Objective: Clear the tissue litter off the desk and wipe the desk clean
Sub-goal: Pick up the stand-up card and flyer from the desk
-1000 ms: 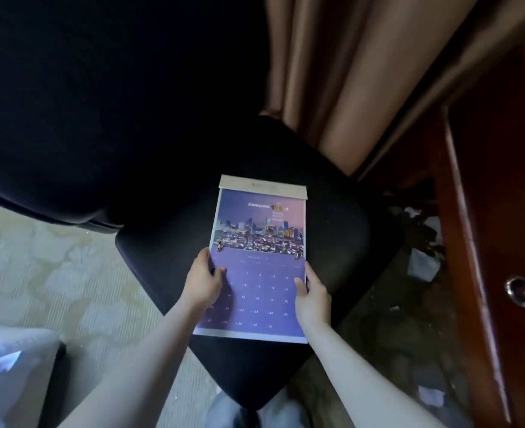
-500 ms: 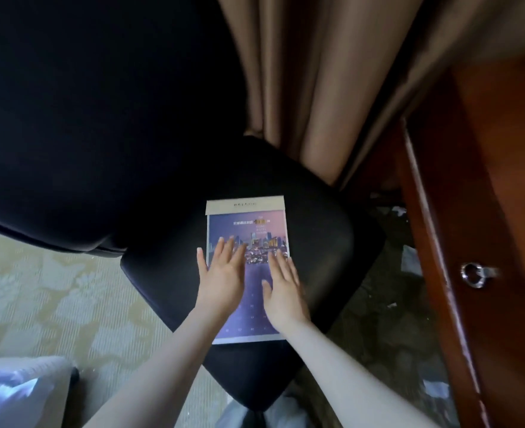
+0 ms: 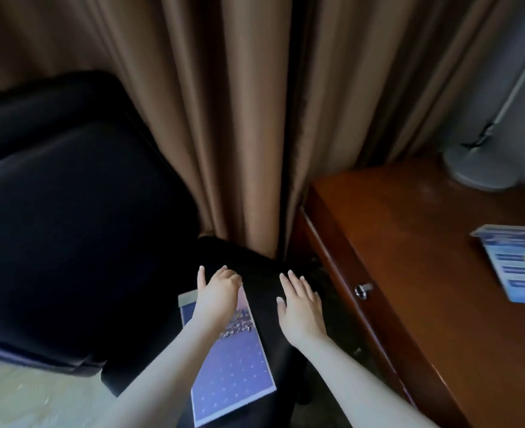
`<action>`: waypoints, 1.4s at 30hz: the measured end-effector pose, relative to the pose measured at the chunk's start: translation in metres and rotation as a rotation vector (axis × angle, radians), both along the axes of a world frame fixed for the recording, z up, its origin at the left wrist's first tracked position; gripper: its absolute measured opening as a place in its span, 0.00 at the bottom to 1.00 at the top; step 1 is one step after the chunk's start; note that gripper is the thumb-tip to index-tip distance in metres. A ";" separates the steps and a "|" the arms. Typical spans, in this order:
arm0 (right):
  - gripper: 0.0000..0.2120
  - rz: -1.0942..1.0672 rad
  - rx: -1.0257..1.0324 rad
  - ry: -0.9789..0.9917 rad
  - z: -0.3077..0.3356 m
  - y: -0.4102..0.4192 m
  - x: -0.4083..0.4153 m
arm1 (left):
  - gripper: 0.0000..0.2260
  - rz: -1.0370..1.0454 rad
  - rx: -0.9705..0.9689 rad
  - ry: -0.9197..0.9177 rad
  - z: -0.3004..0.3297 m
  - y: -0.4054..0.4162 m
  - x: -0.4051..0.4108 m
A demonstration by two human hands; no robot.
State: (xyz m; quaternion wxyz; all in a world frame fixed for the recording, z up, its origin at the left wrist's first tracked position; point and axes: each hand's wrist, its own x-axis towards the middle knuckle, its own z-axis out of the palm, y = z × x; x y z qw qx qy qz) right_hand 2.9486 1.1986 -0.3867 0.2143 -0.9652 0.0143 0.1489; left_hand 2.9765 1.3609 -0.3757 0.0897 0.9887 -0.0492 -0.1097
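Brown curtains (image 3: 224, 118) fill the upper frame behind a black chair (image 3: 69, 227) at left. At right stands the wooden table (image 3: 425, 273), bearing a lamp base (image 3: 477, 168) and a blue leaflet (image 3: 517, 264); no tissue litter shows. A purple calendar (image 3: 233, 375) lies on the seat. Left hand (image 3: 218, 291) hovers over it, right hand (image 3: 301, 307) beside; each grip released, fingers spread.

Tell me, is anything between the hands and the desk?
Nothing visible blocks the way. The right hand and left hand are over the chair, where the calendar lies. The desk is to the right; no tissue shows on it.
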 end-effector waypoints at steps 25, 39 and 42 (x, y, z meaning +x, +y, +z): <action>0.23 -0.632 -0.063 -0.057 0.060 -0.323 -0.084 | 0.17 -0.459 -0.077 -0.029 0.062 -0.345 0.002; 0.23 -0.811 0.048 -0.102 0.032 -0.416 -0.100 | 0.21 -0.044 -0.583 0.367 0.049 -0.473 0.024; 0.22 -0.833 0.065 -0.134 0.032 -0.427 -0.099 | 0.21 0.251 -0.867 0.511 0.049 -0.492 0.036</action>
